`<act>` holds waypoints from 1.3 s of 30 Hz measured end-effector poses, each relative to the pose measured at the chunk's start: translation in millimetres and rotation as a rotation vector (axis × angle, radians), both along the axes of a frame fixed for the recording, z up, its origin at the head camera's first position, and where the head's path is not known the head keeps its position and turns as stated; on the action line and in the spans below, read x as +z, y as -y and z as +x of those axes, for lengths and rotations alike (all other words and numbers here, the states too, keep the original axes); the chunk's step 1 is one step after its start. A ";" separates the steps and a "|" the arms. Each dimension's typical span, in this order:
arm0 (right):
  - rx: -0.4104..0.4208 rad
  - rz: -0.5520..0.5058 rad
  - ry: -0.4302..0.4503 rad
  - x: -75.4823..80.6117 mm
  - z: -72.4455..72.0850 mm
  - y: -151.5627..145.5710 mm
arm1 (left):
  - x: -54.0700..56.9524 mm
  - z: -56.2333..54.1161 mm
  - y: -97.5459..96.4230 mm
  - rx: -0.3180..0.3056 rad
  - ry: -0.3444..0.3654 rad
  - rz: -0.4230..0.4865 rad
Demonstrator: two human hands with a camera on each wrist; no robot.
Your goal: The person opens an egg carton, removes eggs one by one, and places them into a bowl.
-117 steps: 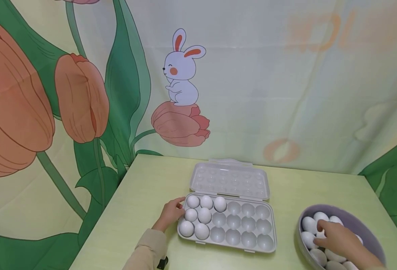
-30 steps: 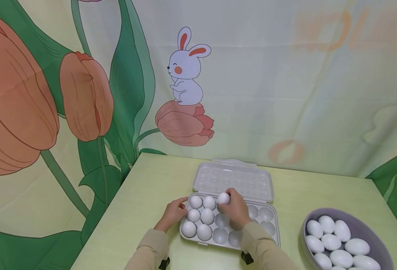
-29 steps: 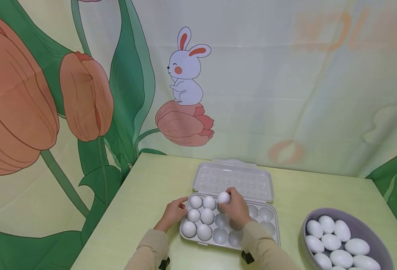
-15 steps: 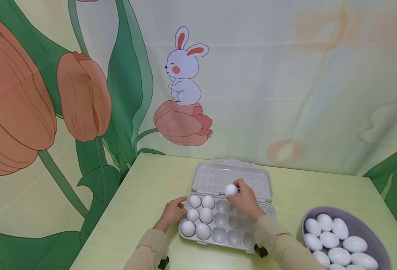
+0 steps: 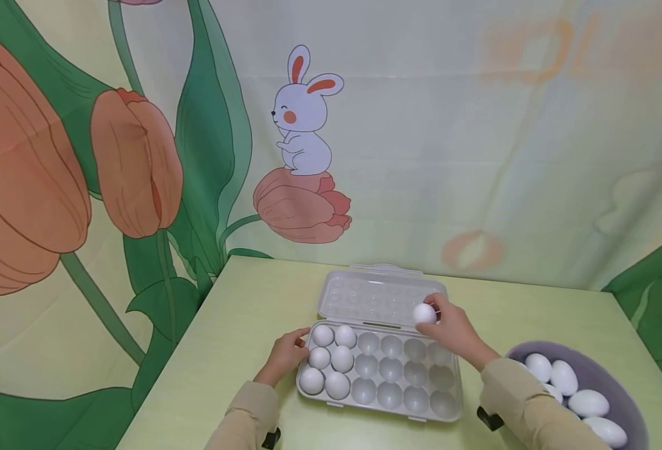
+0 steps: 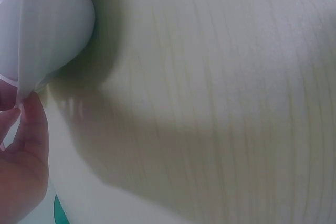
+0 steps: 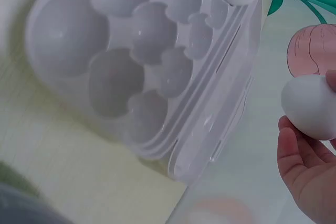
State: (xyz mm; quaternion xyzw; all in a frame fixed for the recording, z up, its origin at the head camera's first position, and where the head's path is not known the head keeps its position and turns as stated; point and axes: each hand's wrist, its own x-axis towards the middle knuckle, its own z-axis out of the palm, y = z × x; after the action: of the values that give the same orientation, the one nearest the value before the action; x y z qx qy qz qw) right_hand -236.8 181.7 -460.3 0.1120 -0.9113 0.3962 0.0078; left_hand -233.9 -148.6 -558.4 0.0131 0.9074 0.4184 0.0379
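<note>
A pale grey plastic egg carton (image 5: 378, 412) lies on the table with its lid (image 5: 384, 290) folded back. White eggs (image 5: 337, 385) fill its two left columns; the other cups show bare. My left hand (image 5: 284, 357) pinches the carton's left rim between thumb and fingers, as the left wrist view shows close up. My right hand (image 5: 457, 328) holds a white egg (image 5: 424, 314) by its fingertips, raised over the right part of the carton near the hinge. In the right wrist view, that egg (image 7: 310, 107) is clear of the cups.
A mauve bowl (image 5: 626, 390) with several white eggs (image 5: 588, 403) stands at the right, partly covered by my right sleeve. The pale yellow-green table (image 5: 252, 300) ends at a printed curtain (image 5: 398, 156) behind the carton.
Earlier my right hand was in the bowl, then gripped the back-row egg in the carton's third column. It has lifted that egg out and moved right. My left hand stays put.
</note>
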 end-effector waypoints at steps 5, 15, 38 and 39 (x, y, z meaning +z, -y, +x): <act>0.032 0.004 0.038 7.6 12.0 -34.2 | -2.4 -0.7 -0.5 0.009 -0.004 0.001; -0.015 0.053 0.141 13.3 37.8 -94.5 | -0.4 -1.0 -0.2 0.015 0.000 -0.005; 0.096 0.183 0.257 6.7 66.8 -152.8 | -1.0 1.2 -0.4 0.006 -0.018 0.002; 0.106 0.185 0.262 6.6 68.8 -154.9 | -0.9 1.3 -0.5 0.007 -0.018 0.002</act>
State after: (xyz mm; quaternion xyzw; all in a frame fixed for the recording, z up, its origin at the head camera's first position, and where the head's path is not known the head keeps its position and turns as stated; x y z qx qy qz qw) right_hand -167.9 336.5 -453.7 0.1075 -0.9299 0.3217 -0.1425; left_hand -232.6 -148.1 -559.3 0.0139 0.9074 0.4192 0.0283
